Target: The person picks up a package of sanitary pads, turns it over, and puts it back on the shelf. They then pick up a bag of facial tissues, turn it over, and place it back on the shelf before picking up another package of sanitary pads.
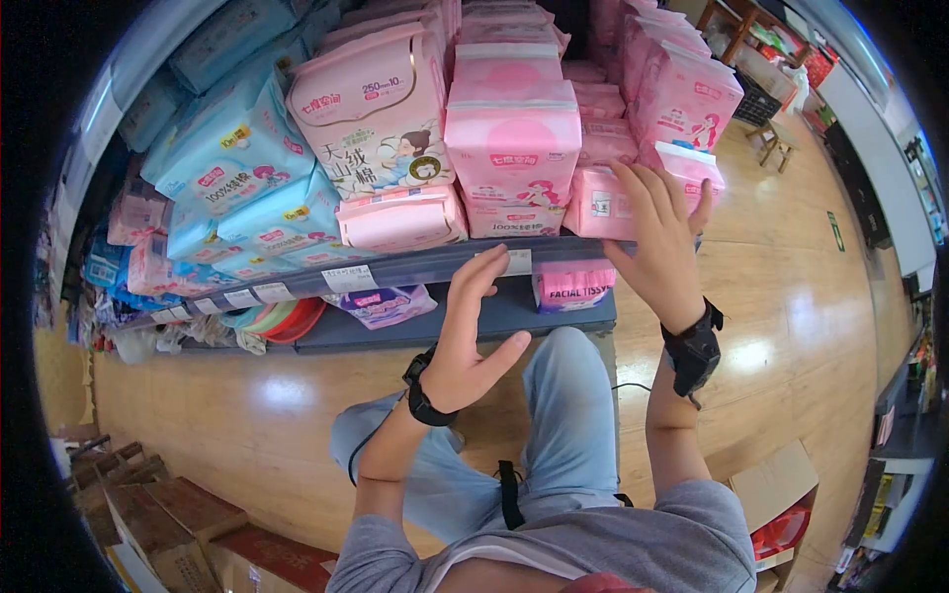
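My right hand (657, 232) reaches over the right end of the shelf, fingers spread, at the front of a small pink pack of sanitary pads (599, 206). Another pink pack (689, 170) with a white top lies just behind its fingers; whether the fingertips press on either is hard to tell. My left hand (467, 331) is open in front of the shelf edge (415, 265), thumb apart, holding nothing. Nearest beyond it stands a stack of pink pads packs (512, 143). To the left are a pale pink pack (371, 114) and several blue packs (237, 148).
Below, the lower shelf (455, 324) holds a facial tissue pack (575, 287), a purple pack (381, 304) and red and green basins (297, 318). Cardboard boxes (168, 524) stand behind me on the left, an open carton (781, 494) on the right. A wooden stool (773, 141) stands farther off.
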